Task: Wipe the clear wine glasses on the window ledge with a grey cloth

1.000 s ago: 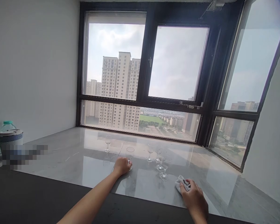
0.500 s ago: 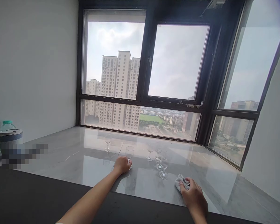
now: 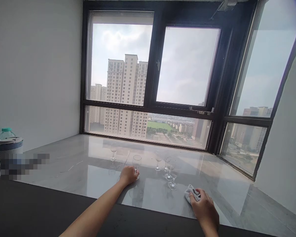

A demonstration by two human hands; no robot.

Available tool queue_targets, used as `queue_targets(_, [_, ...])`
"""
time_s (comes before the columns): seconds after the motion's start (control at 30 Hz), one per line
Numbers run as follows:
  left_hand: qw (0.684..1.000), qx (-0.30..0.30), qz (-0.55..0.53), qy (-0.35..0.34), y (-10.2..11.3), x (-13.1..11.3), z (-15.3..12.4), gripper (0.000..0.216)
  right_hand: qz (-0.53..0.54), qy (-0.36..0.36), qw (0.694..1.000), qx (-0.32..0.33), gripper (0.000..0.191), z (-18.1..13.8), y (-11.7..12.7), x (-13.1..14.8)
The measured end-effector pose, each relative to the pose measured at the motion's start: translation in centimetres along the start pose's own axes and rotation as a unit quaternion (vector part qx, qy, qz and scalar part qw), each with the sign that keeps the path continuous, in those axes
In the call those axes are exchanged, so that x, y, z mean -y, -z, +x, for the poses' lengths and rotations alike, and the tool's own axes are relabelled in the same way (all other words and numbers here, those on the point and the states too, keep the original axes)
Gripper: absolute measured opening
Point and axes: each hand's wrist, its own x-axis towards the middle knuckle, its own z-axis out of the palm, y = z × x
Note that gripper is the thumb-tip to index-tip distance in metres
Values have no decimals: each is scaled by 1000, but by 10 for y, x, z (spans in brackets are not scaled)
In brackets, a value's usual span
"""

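Note:
My left hand (image 3: 128,175) is closed around the lower part of a clear wine glass (image 3: 137,159), which stands upright on the glossy grey sill (image 3: 64,177). Under my right hand (image 3: 205,205), a crumpled grey-white cloth (image 3: 190,193) is gripped near the sill's front edge. Between the hands several more clear stemmed glasses stand in a loose group, the nearest glass (image 3: 172,181) just left of the cloth. Farther back and to the left, one glass (image 3: 113,153) stands apart. My left fingers hide the stem of the held glass.
A bucket (image 3: 9,148) stands at the far left by the wall, with a green-capped bottle (image 3: 7,133) at it. Beside them is a blurred-out patch. Dark-framed windows (image 3: 148,106) rise behind the sill, whose front edge drops to a dark face.

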Motion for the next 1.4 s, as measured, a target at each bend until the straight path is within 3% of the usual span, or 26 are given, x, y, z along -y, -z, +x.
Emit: queue_targets(1.4, [1000,4,-12,-1,1,0,-1,41,4,-6,1000,10,42,-1,1,1])
